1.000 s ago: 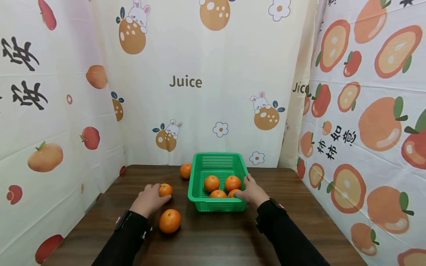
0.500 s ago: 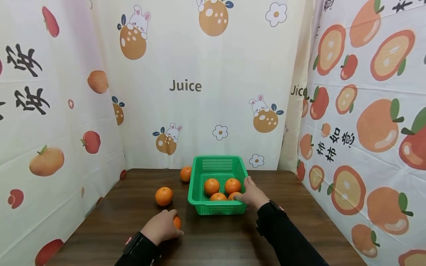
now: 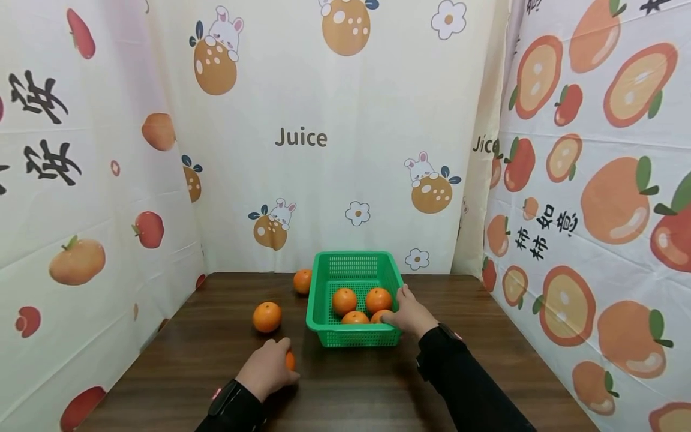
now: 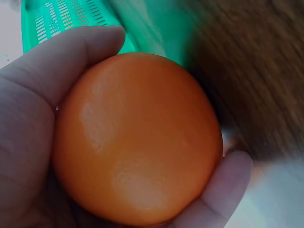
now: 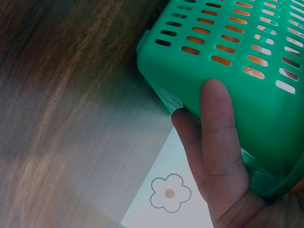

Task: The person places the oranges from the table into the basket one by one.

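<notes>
My left hand (image 3: 268, 367) grips an orange (image 3: 290, 361) low over the front of the table. In the left wrist view the fruit (image 4: 137, 137) fills the space between thumb and curled fingers. At the right side of a green plastic basket (image 3: 358, 339), my right hand (image 3: 412, 315) holds the rim. Its thumb reaches inside over an orange, and its fingers (image 5: 219, 123) lie along the slotted outer wall. Several oranges sit in the basket, among them one at the left (image 3: 344, 301) and one at the right (image 3: 378, 300).
One loose orange (image 3: 267, 317) lies left of the basket, and another (image 3: 302, 281) stands by its back left corner. The brown wooden table (image 3: 345, 396) is bounded by a printed cloth at the back (image 3: 324, 180) and cloths along both sides.
My left hand has left the orange farther back, moved toward the front and closed round the nearer orange. The right hand stays at the basket's rim.
</notes>
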Demonstrator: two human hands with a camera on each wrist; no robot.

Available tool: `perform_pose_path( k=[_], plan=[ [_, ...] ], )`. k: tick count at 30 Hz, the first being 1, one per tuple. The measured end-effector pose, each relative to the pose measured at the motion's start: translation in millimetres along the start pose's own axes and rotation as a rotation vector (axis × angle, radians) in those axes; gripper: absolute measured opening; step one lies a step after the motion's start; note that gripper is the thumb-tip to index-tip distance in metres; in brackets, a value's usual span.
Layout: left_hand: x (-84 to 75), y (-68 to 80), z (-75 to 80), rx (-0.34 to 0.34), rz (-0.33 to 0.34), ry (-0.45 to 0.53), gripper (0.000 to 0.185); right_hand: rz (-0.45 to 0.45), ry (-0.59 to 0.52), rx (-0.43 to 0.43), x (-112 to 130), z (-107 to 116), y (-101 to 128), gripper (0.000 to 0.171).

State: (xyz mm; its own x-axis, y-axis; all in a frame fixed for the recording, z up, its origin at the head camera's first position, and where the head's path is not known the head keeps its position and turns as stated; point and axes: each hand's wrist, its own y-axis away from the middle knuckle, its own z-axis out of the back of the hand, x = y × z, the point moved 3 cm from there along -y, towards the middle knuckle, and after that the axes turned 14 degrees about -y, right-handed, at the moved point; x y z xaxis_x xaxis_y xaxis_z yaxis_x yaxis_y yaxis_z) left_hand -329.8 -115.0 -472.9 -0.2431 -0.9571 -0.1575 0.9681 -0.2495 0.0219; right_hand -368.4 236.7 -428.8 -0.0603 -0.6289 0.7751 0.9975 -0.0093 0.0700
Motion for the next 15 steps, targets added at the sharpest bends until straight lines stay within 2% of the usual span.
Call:
perform_pose_path(
  k=[6,15],
  plan=[
    [1.6,-1.3,-3.7,0.01,0.008,0.021,0.067,-0.014,-0.008,-0.001,1.0,-0.1,-0.5,0.095],
    [0.5,-2.8,-6.2,0.022,0.027,-0.029,0.069,-0.027,-0.032,-0.002,-0.3,-1.0,0.2,0.096]
  ],
)
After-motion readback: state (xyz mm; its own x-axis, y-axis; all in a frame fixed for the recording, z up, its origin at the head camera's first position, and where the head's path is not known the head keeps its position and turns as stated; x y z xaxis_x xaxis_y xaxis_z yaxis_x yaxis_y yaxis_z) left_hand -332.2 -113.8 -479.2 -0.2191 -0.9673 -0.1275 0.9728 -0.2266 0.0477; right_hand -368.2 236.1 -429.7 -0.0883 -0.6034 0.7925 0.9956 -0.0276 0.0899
